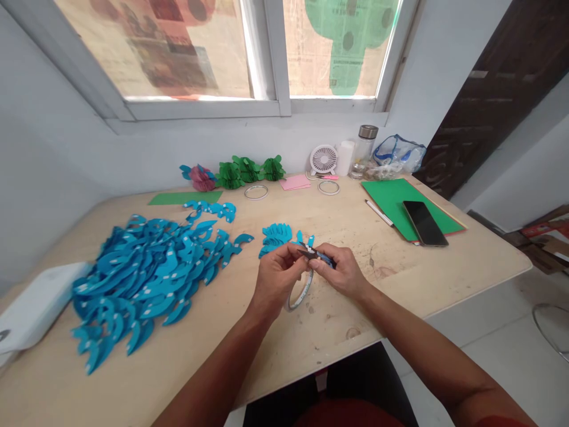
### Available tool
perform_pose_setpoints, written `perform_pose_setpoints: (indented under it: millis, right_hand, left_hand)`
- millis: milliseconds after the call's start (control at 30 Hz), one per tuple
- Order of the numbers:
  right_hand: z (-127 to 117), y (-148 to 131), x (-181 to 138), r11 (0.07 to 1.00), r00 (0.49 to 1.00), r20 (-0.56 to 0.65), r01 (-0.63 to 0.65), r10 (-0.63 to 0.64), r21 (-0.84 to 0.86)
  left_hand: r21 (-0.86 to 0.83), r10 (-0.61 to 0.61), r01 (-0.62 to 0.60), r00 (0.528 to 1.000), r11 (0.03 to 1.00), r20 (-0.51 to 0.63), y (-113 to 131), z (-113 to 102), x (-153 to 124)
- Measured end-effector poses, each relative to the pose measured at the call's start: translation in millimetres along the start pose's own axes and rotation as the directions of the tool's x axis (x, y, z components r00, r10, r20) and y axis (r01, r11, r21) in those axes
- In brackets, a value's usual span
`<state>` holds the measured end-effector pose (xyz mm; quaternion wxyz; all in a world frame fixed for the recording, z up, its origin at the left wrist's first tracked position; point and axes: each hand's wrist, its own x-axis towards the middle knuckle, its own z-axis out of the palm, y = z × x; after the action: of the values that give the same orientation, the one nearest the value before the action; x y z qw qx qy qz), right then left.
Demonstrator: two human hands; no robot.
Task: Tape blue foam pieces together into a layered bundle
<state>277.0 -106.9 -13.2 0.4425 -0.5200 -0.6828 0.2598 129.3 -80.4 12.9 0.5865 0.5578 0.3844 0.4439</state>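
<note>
Close together over the middle of the table are my two hands. My left hand (278,276) is closed, fingers pinched, with a roll of double-sided tape (303,295) hanging beneath its fingertips. In my right hand (341,270) are small dark scissors (326,259), their blades pointing left toward the left fingertips. A bit of white tape shows near the blades. Just beyond the hands lie blue paper pieces (276,235) in a small row. To the left spreads a large heap of curved blue paper pieces (151,267), many with white tape patches.
Along the wall stand green paper figures (240,171), a small fan (323,159) and a glass bottle (364,151). Two tape rolls lie behind the hands. At right a phone (425,223) rests on green sheets (400,201), beside a pen (379,213). A white box (40,308) sits at left.
</note>
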Motion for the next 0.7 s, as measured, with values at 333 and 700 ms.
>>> perform_pose_setpoints:
  millis: [333, 700]
  right_hand:
    - [1.2, 0.0, -1.3, 1.0, 1.0, -0.02, -0.008, 0.008, -0.021]
    - [-0.9, -1.5, 0.0, 1.0, 1.0, -0.025, -0.017, 0.017, -0.019]
  left_hand:
    - [-0.01, -0.002, 0.002, 1.0, 1.0, 0.026, -4.5, -3.0, 2.8]
    - [-0.098, -0.018, 0.013, 0.998, 0.995, -0.053, 5.3, -5.6, -0.5]
